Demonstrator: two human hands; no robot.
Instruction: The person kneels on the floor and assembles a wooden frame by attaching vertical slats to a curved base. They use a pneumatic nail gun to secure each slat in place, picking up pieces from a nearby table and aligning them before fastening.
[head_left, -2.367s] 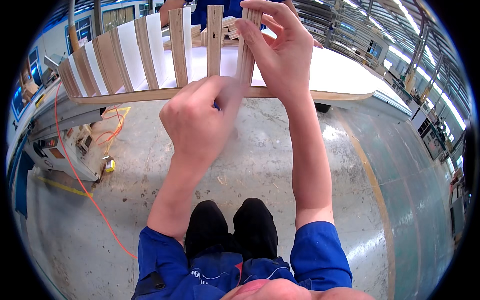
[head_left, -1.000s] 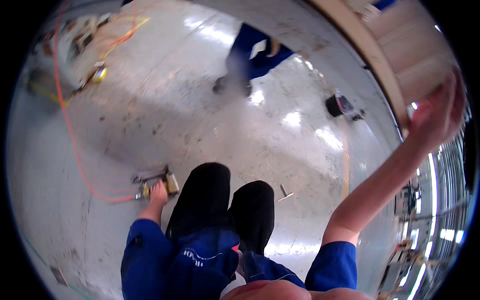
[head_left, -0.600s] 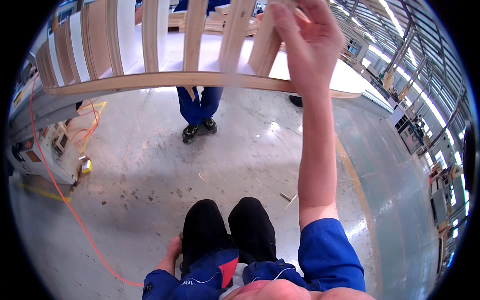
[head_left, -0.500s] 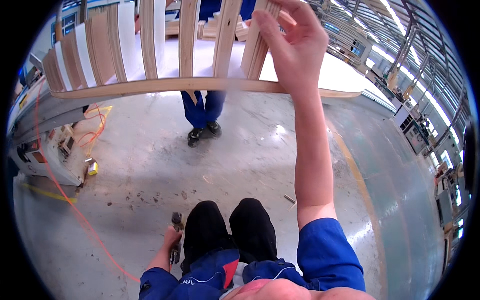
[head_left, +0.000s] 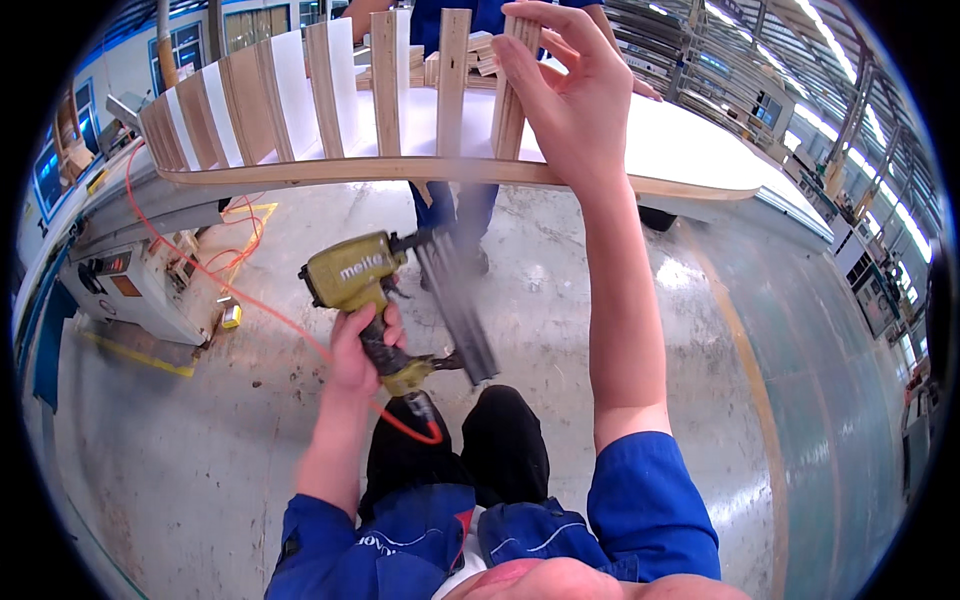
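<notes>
Workshop interior. Floor (head_left: 250, 450): grey polished concrete, scuffed, glossy with reflected light at right; yellow line (head_left: 135, 352) marked at left. Grey machine (head_left: 140, 285) with a control panel stands left. Blue-framed windows (head_left: 185, 45) on the far left wall. Metal racking (head_left: 700, 70) at upper right. Daylight bright at right edge.

Olive-green nail gun (head_left: 375, 300) mid-frame, tilted, dark magazine slanting lower right (orange hose off its base). Pale wooden slat (head_left: 512, 95) stands upright, top centre, on the curved rail (head_left: 450, 172).
</notes>
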